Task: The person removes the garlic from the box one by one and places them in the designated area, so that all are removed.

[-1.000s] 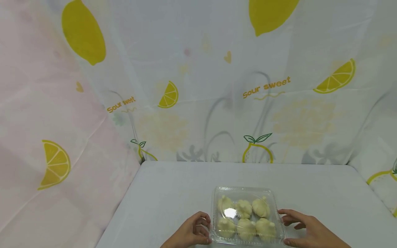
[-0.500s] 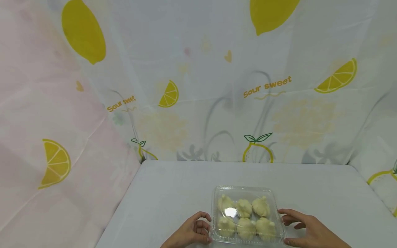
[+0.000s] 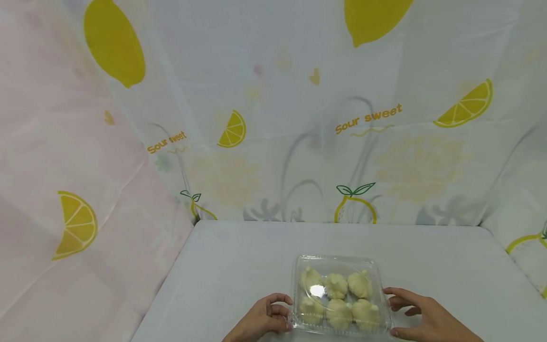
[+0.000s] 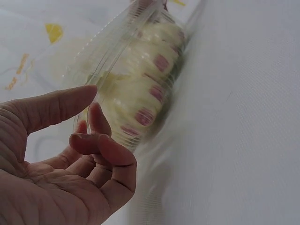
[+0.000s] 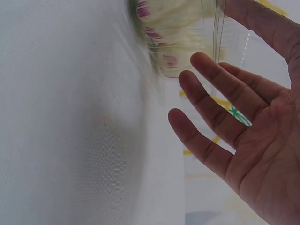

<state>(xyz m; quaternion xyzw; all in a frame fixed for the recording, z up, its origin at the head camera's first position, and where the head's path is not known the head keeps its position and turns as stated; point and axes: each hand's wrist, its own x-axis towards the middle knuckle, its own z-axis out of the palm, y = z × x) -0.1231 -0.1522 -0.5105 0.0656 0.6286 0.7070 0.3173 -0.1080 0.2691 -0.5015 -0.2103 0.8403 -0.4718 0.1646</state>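
Note:
A clear plastic clamshell box [image 3: 335, 262] holds several pale garlic bulbs [image 3: 337, 286] in two rows. Its lid lies over them. At the box's left side is my left hand [image 3: 261, 317], fingers loosely bent, with index and thumb tips spread along the edge. In the left wrist view its thumb tip overlaps the rim. On the opposite side my right hand [image 3: 420, 313] has its index tip and thumb at the box edge. The right wrist view shows this hand's other fingers [image 5: 206, 140] fairly straight, apart from the box. Purple marks show low on the bulbs in both wrist views.
The box is over a white tabletop [image 3: 239, 247], near the side closest to me. Behind the table hangs a lemon-print cloth [image 3: 273, 180], and a pinkish cloth side [image 3: 77, 161] runs along the left.
The box and the left fingers sit very slightly higher in the head view, as does the background. Otherwise both hands stay where they were at the box's sides.

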